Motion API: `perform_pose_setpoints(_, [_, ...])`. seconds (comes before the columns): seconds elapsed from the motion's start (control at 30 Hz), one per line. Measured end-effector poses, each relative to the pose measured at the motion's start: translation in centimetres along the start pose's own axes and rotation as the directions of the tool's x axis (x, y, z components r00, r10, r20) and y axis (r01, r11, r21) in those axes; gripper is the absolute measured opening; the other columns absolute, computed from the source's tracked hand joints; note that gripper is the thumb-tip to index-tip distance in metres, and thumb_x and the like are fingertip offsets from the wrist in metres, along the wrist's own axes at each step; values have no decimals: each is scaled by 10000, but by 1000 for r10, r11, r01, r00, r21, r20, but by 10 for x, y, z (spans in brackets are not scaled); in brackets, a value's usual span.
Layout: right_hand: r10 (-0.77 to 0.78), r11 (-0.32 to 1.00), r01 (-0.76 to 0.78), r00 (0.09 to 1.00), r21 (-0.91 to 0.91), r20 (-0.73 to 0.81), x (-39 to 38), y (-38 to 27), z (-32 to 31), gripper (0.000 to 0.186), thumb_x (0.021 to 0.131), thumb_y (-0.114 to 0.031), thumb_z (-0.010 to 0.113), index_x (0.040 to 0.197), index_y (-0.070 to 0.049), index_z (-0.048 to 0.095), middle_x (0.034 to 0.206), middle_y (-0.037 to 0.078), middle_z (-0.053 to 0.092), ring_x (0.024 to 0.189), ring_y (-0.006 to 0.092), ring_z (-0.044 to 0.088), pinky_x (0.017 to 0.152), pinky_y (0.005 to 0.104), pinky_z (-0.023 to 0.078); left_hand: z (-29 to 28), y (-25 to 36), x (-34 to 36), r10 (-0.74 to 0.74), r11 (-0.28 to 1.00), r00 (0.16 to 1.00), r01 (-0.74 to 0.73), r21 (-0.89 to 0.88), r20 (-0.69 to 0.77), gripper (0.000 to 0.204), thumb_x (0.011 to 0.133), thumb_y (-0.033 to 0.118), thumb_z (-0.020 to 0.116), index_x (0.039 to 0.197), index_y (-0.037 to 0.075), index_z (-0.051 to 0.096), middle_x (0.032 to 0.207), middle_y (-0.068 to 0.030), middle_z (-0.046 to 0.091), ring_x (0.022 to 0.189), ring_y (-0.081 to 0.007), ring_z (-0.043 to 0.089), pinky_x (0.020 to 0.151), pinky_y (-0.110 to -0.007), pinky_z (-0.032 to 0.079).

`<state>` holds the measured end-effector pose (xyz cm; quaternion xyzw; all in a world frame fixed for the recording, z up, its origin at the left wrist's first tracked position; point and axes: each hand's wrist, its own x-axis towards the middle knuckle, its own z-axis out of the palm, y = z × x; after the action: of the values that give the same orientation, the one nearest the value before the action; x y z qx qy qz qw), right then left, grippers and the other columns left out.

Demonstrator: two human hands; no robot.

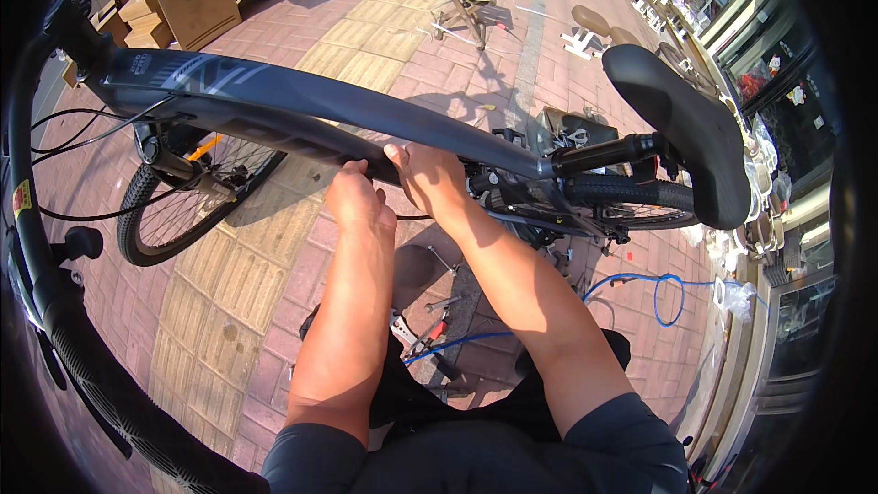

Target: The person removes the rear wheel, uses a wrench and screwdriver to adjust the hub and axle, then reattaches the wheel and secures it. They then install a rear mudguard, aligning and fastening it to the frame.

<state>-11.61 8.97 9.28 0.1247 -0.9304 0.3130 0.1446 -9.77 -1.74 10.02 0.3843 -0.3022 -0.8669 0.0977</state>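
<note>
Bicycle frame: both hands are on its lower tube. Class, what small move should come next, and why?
Probably a firmer pinch by the left hand on the thin black cable under the frame. Both it and the right hand press against the lower tube, and the cable hangs loose between them.

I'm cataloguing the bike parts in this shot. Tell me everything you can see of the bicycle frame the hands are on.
The bicycle frame is dark grey-blue with a matte, metal-looking finish and pale graphics near its front end. Its thick tubes run across the picture from the front wheel towards the black saddle. Thin black cables hang near the front. The left hand and right hand both touch the lower tube's underside.
</note>
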Motion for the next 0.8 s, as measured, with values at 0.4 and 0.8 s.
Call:
perform_pose_setpoints(0.4, [143,987,-157,948,25,283,1,0,-9,351,1011,-255,518,1216,23,581,1180,308,616,1103,492,589,929,536,486,-4,3,-1,-58,998,997,58,4,49,136,884,114,588,1011,67,597,1012,-54,566,1000,-237,487,993,-496,357])
perform_pose_setpoints(0.8, [111,993,-98,966,-64,234,2,9,3,293,996,-222,545,1127,38,580,1058,313,624,1029,497,592,867,544,482,-3,3,-2,-36,999,997,35,17,61,112,882,103,586,985,59,591,1003,-54,557,968,-226,488,973,-491,362])
